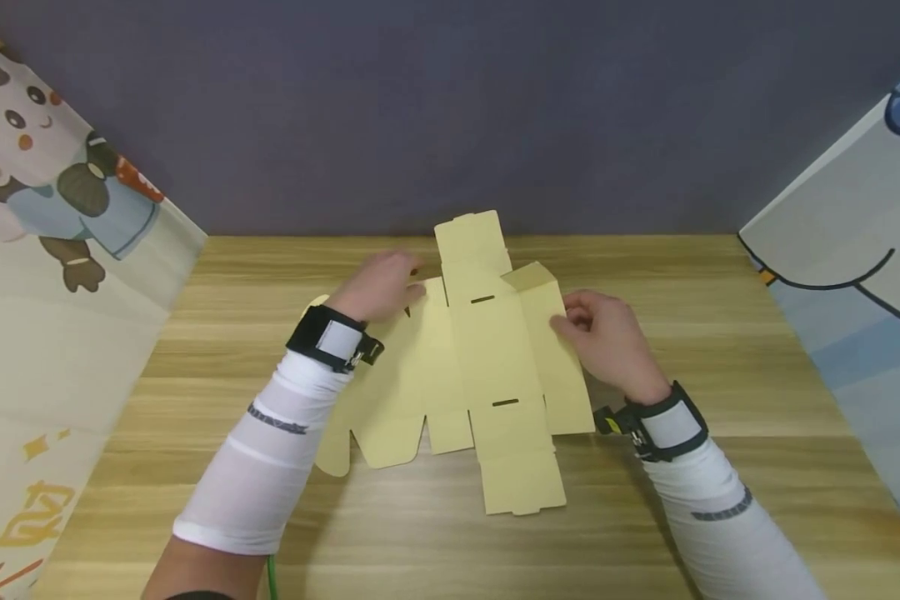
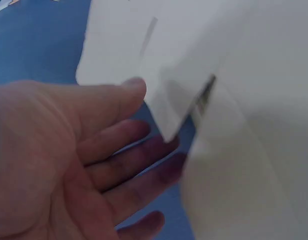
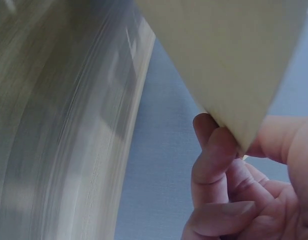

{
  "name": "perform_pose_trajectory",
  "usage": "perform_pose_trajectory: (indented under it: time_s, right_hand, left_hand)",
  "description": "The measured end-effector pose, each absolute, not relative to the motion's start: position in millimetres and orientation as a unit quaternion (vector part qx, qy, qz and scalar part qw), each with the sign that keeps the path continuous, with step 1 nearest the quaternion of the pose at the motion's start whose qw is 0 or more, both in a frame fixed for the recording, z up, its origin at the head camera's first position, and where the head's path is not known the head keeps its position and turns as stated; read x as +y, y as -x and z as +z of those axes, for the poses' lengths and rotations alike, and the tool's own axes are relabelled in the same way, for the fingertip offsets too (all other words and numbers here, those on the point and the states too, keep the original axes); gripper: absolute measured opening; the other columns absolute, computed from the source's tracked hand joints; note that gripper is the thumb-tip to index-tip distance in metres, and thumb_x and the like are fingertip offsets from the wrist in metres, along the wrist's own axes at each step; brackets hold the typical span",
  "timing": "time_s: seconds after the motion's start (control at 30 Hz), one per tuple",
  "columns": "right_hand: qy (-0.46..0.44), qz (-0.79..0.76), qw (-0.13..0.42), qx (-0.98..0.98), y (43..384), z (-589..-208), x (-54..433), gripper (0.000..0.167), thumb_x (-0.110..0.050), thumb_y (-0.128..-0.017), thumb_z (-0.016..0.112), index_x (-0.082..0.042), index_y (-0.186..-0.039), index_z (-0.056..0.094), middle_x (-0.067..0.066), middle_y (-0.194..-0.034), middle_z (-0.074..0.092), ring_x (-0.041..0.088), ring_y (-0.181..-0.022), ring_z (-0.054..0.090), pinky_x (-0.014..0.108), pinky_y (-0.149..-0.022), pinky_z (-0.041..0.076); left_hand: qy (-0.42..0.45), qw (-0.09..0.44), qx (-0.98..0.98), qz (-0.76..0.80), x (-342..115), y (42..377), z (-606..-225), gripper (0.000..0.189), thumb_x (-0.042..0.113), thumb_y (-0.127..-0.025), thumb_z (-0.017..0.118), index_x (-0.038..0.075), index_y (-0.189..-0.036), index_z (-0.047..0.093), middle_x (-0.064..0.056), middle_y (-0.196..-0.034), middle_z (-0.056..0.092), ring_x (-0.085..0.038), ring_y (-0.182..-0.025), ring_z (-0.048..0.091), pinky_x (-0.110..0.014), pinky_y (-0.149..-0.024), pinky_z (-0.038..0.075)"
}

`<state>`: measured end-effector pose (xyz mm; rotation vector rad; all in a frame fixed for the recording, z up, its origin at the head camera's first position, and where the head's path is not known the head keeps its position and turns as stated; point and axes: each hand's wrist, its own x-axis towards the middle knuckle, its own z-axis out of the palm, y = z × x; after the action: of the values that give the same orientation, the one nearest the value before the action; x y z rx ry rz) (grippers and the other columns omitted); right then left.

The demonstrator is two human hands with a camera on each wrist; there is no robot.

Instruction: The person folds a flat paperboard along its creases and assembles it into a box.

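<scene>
A flat, pale yellow cardboard box blank (image 1: pixel 495 350) with creases, slots and side flaps lies over the table, its right side panel (image 1: pixel 558 358) lifted at an angle. My right hand (image 1: pixel 607 337) pinches the outer edge of that panel; the right wrist view shows the thumb on one face and curled fingers (image 3: pixel 216 150) on the other. At the blank's upper left, my left hand (image 1: pixel 378 287) is beside the flaps. In the left wrist view its fingers (image 2: pixel 139 192) are spread and loosely bent, with the thumb near a pointed flap (image 2: pixel 166 117). Whether they touch it I cannot tell.
The blank rests on a wood-grain table (image 1: pixel 667 275). A dark wall (image 1: pixel 450 108) rises behind the far edge. Printed cartoon panels (image 1: pixel 82 183) stand at both sides. A green cord (image 1: pixel 272 575) shows by the left forearm.
</scene>
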<state>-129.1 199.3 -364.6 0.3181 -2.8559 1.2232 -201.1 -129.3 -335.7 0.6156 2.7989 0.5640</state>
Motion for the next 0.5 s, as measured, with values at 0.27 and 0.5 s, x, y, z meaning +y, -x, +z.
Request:
perform_pose_trajectory:
  time_s: [0.27,0.5]
  right_hand:
    - [-0.098,0.391,0.012,-0.915,129.2,-363.8,199.9,0.031,-0.015,-0.103,0.070,0.009,-0.123,0.069,0.016,-0.095,0.075,0.026,-0.081,0.067,0.037,-0.075,0.052]
    - [-0.098,0.380,0.013,-0.920,134.4,-366.8,203.0,0.034,-0.014,-0.104,0.068,0.012,-0.125,0.067,0.017,-0.096,0.075,0.028,-0.082,0.067,0.040,-0.077,0.053]
  left_hand:
    - [-0.206,0.113,0.950,0.206,-129.7,203.2,-346.0,0.032,0.017,-0.104,0.070,0.001,-0.132,0.069,-0.015,-0.131,0.070,-0.032,-0.120,0.064,-0.048,-0.109,0.049]
    - [-0.235,0.014,0.951,0.202,-117.5,190.8,-351.4,0.017,0.007,-0.096,0.079,0.003,-0.112,0.077,-0.011,-0.112,0.077,-0.029,-0.105,0.071,-0.043,-0.095,0.056]
